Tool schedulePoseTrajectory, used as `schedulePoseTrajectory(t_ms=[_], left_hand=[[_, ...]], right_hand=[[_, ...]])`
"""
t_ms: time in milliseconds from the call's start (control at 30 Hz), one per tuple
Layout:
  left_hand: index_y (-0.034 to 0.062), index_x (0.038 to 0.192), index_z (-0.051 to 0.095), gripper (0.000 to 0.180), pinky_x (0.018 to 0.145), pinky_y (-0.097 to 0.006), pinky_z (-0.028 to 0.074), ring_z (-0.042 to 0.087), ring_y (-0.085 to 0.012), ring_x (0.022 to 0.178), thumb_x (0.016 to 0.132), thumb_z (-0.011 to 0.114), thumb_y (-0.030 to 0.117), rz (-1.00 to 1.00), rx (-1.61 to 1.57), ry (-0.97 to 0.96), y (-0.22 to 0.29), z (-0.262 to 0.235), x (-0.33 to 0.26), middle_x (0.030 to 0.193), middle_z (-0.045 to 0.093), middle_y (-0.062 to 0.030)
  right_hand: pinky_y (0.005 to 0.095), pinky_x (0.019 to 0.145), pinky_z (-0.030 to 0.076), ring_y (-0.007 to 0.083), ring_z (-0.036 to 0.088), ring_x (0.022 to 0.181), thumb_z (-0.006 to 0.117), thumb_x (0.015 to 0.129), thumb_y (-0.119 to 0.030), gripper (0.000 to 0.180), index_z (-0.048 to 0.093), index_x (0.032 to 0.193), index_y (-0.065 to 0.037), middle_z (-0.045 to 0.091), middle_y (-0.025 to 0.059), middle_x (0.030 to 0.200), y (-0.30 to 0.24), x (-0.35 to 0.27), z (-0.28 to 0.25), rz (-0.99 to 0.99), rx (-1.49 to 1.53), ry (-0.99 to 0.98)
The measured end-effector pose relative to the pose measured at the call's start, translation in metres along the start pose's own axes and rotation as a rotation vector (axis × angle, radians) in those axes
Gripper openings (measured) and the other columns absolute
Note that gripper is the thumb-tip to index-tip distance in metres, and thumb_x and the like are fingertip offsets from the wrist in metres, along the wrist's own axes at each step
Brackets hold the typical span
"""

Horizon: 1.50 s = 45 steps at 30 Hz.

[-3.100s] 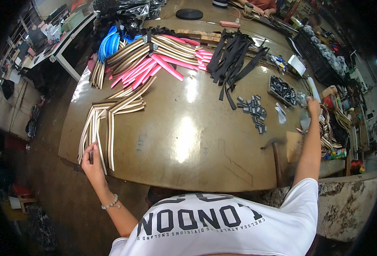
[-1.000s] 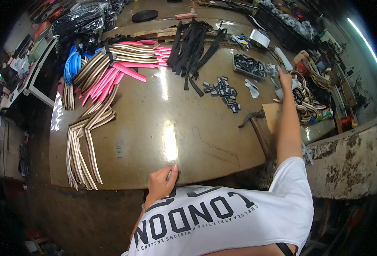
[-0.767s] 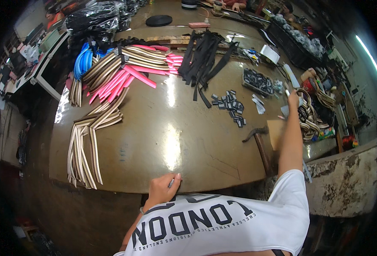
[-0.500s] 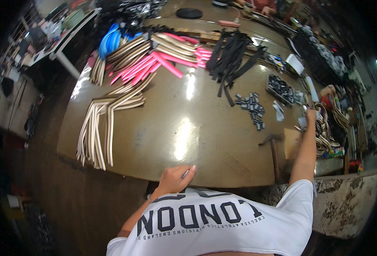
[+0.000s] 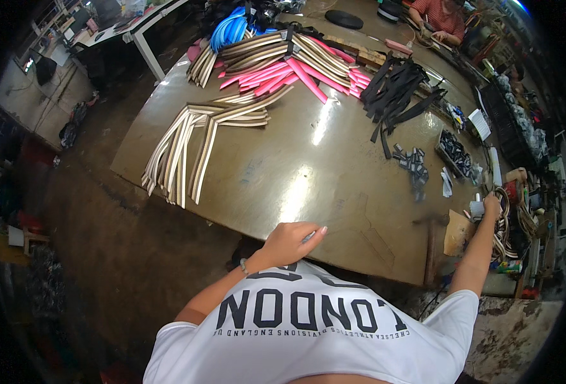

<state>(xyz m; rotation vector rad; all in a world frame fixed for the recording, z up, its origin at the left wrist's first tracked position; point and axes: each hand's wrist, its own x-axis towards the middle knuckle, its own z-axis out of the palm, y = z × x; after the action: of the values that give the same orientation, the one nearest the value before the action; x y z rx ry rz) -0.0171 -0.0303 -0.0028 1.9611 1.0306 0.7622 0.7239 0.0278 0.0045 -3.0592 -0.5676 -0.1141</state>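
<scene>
My left hand (image 5: 291, 241) rests at the near edge of the big brown table (image 5: 334, 185), just in front of my chest. Its fingers are curled around a small thin grey piece (image 5: 309, 237). My right arm stretches far to the right, and my right hand (image 5: 491, 206) sits at a heap of beige and brown straps (image 5: 504, 221), next to a small pale object (image 5: 477, 208). Whether this hand grips anything is unclear. A fan of beige-brown striped straps (image 5: 187, 150) hangs over the table's left edge.
Pink straps (image 5: 283, 67), blue straps (image 5: 228, 29) and black straps (image 5: 395, 89) lie at the far side. Black buckles (image 5: 414, 163), a tray of buckles (image 5: 455, 150), a hammer (image 5: 430, 237) and a cardboard piece (image 5: 455, 230) lie right. Another person (image 5: 438, 14) works beyond.
My left hand left the striped strap ends at the table's left edge and came to the near edge by my chest. My right hand stayed at the right-hand heap.
</scene>
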Motion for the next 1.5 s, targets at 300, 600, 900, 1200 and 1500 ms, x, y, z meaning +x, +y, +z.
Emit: schedulePoseTrajectory(t_ms=[300, 600, 900, 1200, 1500], left_hand=[[0.0085, 0.081, 0.055, 0.031, 0.051, -0.021, 0.034, 0.041, -0.0051, 0.057, 0.103, 0.050, 0.030, -0.290, -0.837, 0.388, -0.026, -0.032, 0.014, 0.068, 0.049, 0.0022], [0.0081, 0.088, 0.057, 0.032, 0.049, -0.017, 0.026, 0.032, -0.0012, 0.056, 0.104, 0.046, 0.035, -0.324, -0.573, 0.496, -0.032, -0.095, 0.030, 0.067, 0.041, 0.0065], [0.0003, 0.106, 0.068, 0.036, 0.072, -0.032, 0.047, 0.059, -0.0183, 0.077, 0.094, 0.061, 0.034, 0.019, 0.098, 0.087, -0.024, -0.005, 0.209, 0.088, 0.067, -0.0117], [0.0058, 0.092, 0.069, 0.031, 0.074, -0.042, 0.052, 0.067, -0.0354, 0.081, 0.087, 0.066, 0.036, 0.074, 0.407, 0.068, -0.033, 0.054, 0.287, 0.086, 0.070, -0.0186], [0.0017, 0.090, 0.070, 0.041, 0.073, -0.042, 0.052, 0.068, -0.0363, 0.079, 0.079, 0.071, 0.041, 0.063, 0.392, 0.097, -0.043, 0.051, 0.296, 0.082, 0.070, -0.0203]], right_hand=[[0.0205, 0.053, 0.044, 0.0046, 0.053, 0.067, 0.041, 0.104, -0.043, 0.044, 0.049, 0.133, -0.011, 0.060, 0.0012, 0.084, -0.071, -0.228, -0.065, -0.608, 1.494, -0.209], [0.0153, 0.041, 0.021, -0.0003, 0.031, 0.051, 0.049, 0.103, -0.032, 0.028, 0.052, 0.114, -0.006, 0.040, -0.0041, 0.066, -0.050, -0.442, -0.117, -0.189, 1.914, -0.517], [0.0208, 0.041, 0.029, 0.0080, 0.040, 0.052, 0.056, 0.098, -0.035, 0.046, 0.046, 0.127, -0.001, 0.048, 0.0025, 0.073, -0.039, -0.509, -0.172, -1.136, 1.838, 0.118], [0.0304, 0.053, 0.050, 0.0208, 0.065, 0.065, 0.073, 0.084, -0.033, 0.045, 0.066, 0.108, 0.004, 0.067, 0.0101, 0.081, -0.036, -0.496, -0.203, -1.491, 1.790, -0.332], [0.0311, 0.042, 0.042, 0.0217, 0.056, 0.055, 0.072, 0.087, -0.018, 0.024, 0.060, 0.106, -0.012, 0.061, 0.0124, 0.084, -0.032, -0.519, -0.205, -1.590, 1.938, -0.263]])
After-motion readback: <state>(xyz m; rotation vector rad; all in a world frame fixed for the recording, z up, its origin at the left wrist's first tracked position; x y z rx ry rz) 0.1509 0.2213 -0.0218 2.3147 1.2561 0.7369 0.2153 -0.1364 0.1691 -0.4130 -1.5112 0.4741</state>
